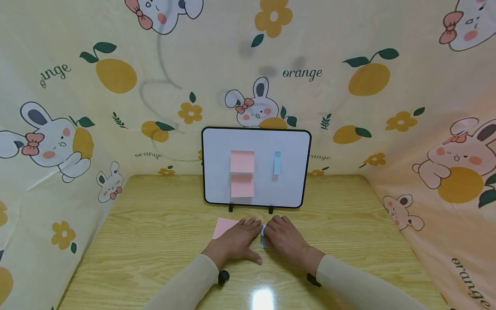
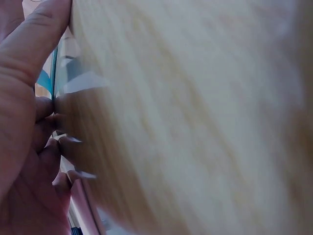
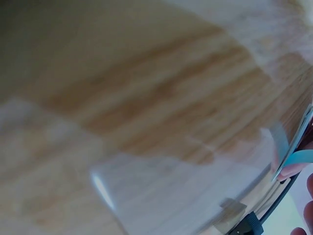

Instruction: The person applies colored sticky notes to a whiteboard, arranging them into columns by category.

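Observation:
A small pad of narrow blue sticky notes (image 1: 263, 242) lies on the table between my hands, partly covered by them. My left hand (image 1: 236, 240) lies palm down with fingers extended, its fingertips at the pad's left side and its thumb apart. Over the pad's right side, my right hand (image 1: 286, 239) has curled fingers that pinch a blue sticky note. That note bends upward in a curve (image 3: 299, 157) in the right wrist view. Partly under the left hand is a pink sticky note pad (image 1: 224, 227).
Behind the hands a black-framed whiteboard (image 1: 217, 172) stands on small black feet. It bears an upper pink note (image 1: 242, 162), a lower pink note (image 1: 242, 186) and a blue strip (image 1: 277, 162). Patterned cloth (image 1: 217, 56) surrounds the wooden table (image 1: 155, 241).

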### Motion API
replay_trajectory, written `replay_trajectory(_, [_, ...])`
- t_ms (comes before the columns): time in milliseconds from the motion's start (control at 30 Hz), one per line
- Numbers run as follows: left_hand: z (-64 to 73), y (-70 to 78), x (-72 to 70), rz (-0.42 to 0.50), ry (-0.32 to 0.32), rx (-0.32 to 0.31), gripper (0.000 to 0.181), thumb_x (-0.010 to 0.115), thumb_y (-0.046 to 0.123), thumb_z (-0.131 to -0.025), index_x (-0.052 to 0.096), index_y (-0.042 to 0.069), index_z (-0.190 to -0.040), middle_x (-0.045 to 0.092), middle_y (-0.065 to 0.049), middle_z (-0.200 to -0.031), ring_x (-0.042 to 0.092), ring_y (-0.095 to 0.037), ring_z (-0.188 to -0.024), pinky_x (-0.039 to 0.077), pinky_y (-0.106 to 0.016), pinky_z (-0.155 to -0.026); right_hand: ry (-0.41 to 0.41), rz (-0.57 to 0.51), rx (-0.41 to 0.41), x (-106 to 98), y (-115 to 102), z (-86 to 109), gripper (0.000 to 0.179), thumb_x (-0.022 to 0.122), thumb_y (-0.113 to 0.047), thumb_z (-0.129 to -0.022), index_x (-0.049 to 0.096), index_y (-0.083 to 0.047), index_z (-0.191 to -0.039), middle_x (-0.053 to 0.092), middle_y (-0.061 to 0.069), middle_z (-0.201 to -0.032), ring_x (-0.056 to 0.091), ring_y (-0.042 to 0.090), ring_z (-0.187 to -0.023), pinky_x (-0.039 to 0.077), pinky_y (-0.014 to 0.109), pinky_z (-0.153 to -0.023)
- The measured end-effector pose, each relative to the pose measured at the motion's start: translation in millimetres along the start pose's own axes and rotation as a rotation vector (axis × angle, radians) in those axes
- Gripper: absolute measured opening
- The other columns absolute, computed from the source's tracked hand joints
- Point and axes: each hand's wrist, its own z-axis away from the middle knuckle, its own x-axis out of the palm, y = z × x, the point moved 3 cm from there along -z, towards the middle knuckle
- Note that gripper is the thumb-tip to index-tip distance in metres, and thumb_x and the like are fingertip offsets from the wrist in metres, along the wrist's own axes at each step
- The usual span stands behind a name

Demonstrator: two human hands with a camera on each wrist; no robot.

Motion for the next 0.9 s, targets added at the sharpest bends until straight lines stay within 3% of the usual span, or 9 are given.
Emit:
replay_trajectory(733, [0.4, 2.6, 0.0, -0.004, 0.015, -0.004, 0.115, 0.074, 0.075, -0.081, 0.03, 0.013, -0.168, 0.025, -0.003, -0.175, 0.017, -0.021, -0.164, 0.019, -0.043, -0.134, -0.017, -0.033, 0.047, -1.4, 2.1, -0.4, 0.009, 0.079, -0.022, -0.094, 0.071, -0.017, -0.094, 0.069, -0.004, -0.094, 0.058, 0.017, -0.094, 0.049, 0.033, -0.078])
replay_trajectory(900, [6.0, 3.4, -0.8, -0.021, 0.033, 0.003, 0.108, 0.072, 0.07, -0.087, 0.031, 0.011, -0.167, 0.026, -0.005, -0.175, 0.018, -0.022, -0.164, 0.018, -0.042, -0.135, -0.018, -0.03, 0.039, -0.3, 2.6, 0.3, 0.009, 0.079, -0.022, -0.094, 0.07, -0.018, -0.094, 0.069, -0.005, -0.094, 0.058, 0.017, -0.094, 0.049, 0.033, -0.078])
